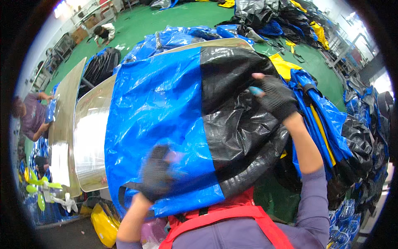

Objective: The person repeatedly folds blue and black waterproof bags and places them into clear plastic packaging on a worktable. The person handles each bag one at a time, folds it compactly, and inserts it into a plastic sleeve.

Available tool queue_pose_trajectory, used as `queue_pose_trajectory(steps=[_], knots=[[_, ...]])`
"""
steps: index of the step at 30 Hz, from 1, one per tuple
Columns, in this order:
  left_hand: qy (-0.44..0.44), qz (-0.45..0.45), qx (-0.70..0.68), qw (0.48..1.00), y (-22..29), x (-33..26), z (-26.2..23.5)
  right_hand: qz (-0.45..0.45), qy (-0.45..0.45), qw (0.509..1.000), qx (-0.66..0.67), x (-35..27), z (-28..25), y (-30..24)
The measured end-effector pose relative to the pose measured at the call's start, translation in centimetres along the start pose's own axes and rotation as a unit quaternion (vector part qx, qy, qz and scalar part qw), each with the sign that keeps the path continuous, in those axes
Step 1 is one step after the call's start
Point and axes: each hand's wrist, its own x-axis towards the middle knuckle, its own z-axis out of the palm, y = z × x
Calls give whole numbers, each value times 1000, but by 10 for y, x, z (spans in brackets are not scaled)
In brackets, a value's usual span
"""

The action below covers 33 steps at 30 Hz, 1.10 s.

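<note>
We have one blue-and-black plastic sheet (159, 99) spread before us, over the nearer of two glossy tabletops (93, 112). Two other people are in view: one at left (32, 116), one farther off, low on the green floor (195, 16). We count one green-bladed fan (42, 184) and two dark-gloved hands — the left hand (157, 172) blurred over the blue part, the right hand (275, 97) over the black, fingers extended. Whether either grips the plastic, we cannot tell.
</note>
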Motion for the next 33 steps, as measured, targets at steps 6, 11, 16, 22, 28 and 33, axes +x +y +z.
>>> queue_pose_trajectory(steps=[6,11,16,22,28,33], knots=[[-309,337,-181,871,77,27,190,133,-203,953,-184,23,133,24],[-415,158,-374,814,13,29,133,116,-159,973,-122,-4,170,54],[235,-175,78,953,-238,156,-34,145,-182,968,-89,2,160,47],[-72,-299,-162,938,-511,202,7,149,-177,966,-118,4,159,40],[306,-233,-362,849,-531,215,-27,118,-231,965,-40,-3,121,55],[316,-303,-124,890,-509,171,-75,-2,-140,986,-92,-20,94,72]])
